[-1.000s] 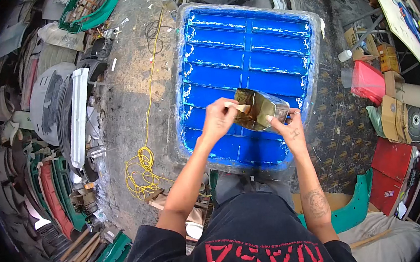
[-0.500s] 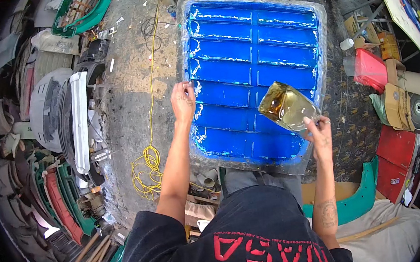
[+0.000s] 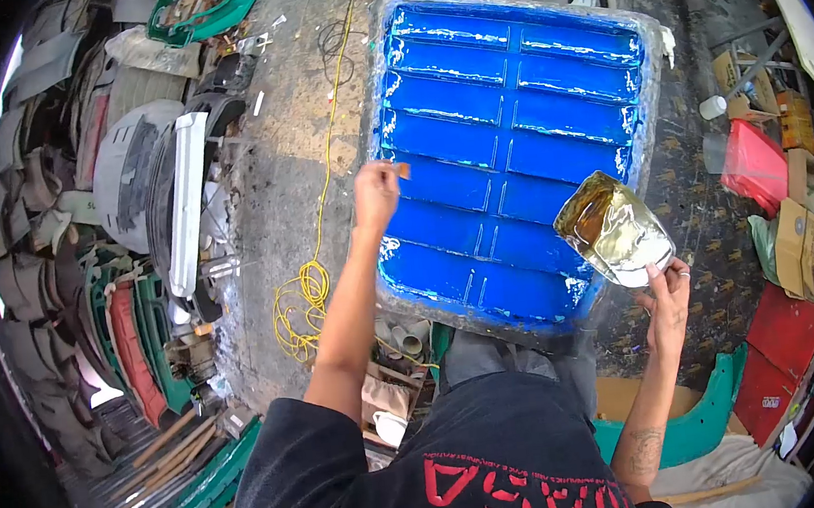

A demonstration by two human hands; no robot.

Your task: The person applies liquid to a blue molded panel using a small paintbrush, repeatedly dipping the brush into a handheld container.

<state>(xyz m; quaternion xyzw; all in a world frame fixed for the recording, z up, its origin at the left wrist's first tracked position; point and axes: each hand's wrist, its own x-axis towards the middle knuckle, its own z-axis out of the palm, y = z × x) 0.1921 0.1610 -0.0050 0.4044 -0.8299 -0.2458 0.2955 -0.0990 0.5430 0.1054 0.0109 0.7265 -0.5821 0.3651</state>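
Note:
My left hand is closed over the left edge of a blue ribbed mould. It pinches a small, light brown tool, whose far end is too small to make out. Near the mould's lower right corner, my right hand grips the rim of a shiny metal can. The can is tilted, and amber liquid shows inside it. Glossy wet-looking streaks lie along the mould's ribs and borders.
A yellow cord lies coiled on the floor left of the mould. Stacked curved panels fill the far left. At right are a red bag, cardboard boxes, a red cabinet and a green curved part.
Both hands have moved apart from where they met at the can. The can has shifted right and toward my body, and my left hand has moved to the mould's left edge.

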